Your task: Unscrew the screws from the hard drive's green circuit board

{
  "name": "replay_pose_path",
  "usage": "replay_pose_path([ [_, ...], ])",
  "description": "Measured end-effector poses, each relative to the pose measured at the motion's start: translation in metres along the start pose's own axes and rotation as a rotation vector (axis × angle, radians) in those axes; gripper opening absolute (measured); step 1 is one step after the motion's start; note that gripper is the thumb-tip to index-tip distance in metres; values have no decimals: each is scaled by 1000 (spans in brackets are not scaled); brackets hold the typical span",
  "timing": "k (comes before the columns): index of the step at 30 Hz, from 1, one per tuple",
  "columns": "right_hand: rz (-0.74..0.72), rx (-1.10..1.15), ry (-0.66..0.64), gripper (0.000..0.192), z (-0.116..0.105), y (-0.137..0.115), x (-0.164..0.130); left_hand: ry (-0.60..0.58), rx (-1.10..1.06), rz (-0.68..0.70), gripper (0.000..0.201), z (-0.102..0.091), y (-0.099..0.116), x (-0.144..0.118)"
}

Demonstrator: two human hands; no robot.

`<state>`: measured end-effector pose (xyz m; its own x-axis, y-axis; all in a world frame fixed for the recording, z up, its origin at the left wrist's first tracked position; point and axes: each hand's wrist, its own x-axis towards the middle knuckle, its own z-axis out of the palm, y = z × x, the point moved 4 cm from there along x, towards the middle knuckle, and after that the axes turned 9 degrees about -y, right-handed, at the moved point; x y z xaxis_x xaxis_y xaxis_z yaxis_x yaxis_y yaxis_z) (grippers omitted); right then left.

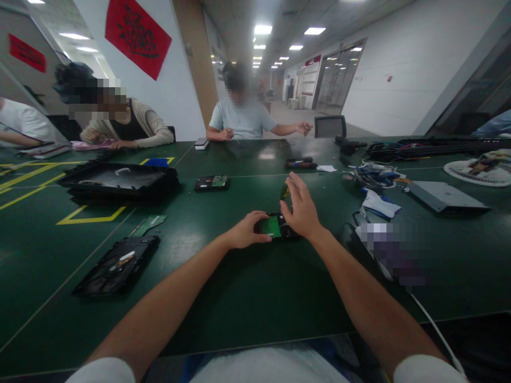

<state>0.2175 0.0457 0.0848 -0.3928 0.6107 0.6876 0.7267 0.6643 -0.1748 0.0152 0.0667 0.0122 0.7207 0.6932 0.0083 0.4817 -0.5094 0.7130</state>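
Observation:
A hard drive with a green circuit board lies on the table in front of me. My left hand grips its left end, the thumb along the near edge and the fingers on the far side. Over the drive's right end is my right hand, its fingers stretched long and the thumb against a screwdriver with a yellow and black handle. The screwdriver stands roughly upright; its tip is hidden behind the hand.
To the left are a black drive casing, a loose circuit board and a large black housing. Another drive lies ahead. On the right are a glove, cables and a metal box. Several people sit around the table.

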Motion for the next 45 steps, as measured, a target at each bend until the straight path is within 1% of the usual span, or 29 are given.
replay_pose_path([
  [4,-44,-55,-42,83,1,-1,1,8,13,5,85,0,-3,1],
  [8,-45,-68,-49,84,1,-2,2,0,9,1,86,0,-3,0],
  [12,-32,-24,-56,79,1,0,3,-7,2,-2,85,-1,0,0],
  [14,-24,11,-36,72,1,2,2,-11,1,-4,85,-1,1,0],
  [18,0,56,52,61,-1,6,-2,-9,4,-8,86,0,-2,0],
  [22,3,38,100,56,-1,7,-5,-11,5,-7,86,0,-4,1],
  [30,5,10,170,41,-4,5,-4,-1,21,26,85,0,-1,1],
  [35,5,42,133,45,-2,4,-5,1,17,11,84,-1,1,0],
  [41,84,38,119,44,0,5,-6,-8,-6,6,84,-1,3,-1],
  [45,100,78,98,50,1,5,-6,7,-3,22,84,-1,4,-1],
])
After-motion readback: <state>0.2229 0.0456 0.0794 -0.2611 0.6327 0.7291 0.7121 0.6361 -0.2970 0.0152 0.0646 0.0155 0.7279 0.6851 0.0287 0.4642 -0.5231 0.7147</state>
